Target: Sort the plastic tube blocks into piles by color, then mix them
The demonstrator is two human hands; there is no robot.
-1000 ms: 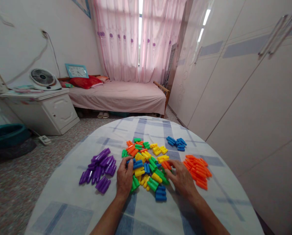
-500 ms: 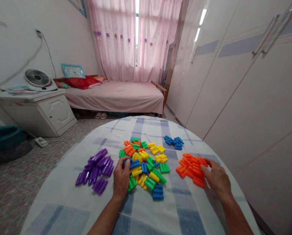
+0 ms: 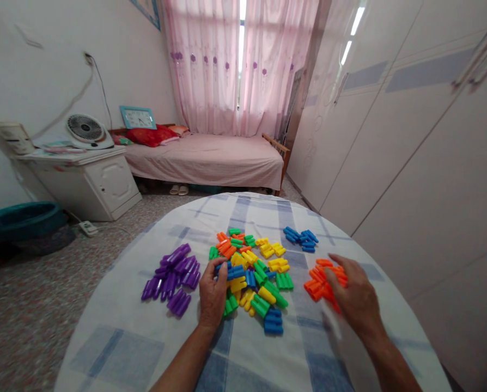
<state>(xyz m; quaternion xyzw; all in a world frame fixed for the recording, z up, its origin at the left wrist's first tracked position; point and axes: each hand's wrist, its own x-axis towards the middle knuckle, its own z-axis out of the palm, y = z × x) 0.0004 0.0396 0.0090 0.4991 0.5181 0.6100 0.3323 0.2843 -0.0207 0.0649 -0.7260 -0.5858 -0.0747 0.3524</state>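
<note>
A: Left hand point(image 3: 213, 291)?
B: Pinching a blue piece point(image 3: 236, 272), thumb against fingers, at the left side of the mixed pile point(image 3: 249, 279).
A: Right hand point(image 3: 358, 296)?
B: Thumb and fingers apart, over the orange pile point(image 3: 319, 283). Touching or not, can't tell.
A: Rest of the pieces?
B: Purple pile point(image 3: 170, 277) left of the left grip. Mixed pile, in green, yellow, blue and orange, between the hands. Blue pile point(image 3: 300, 238) beyond the right grip, a bit left. All on the table point(image 3: 243, 207).
A: Containers?
B: Bin point(image 3: 23, 228) on the floor, far left of the left grip; contents can't be made out. Cabinet point(image 3: 116, 182) past it, door closed. Wardrobe point(image 3: 411, 163) right of the right grip, doors closed.
A: Writing?
B: Clock point(image 3: 138, 117), far beyond the left grip: dial marks, too small to read.
</note>
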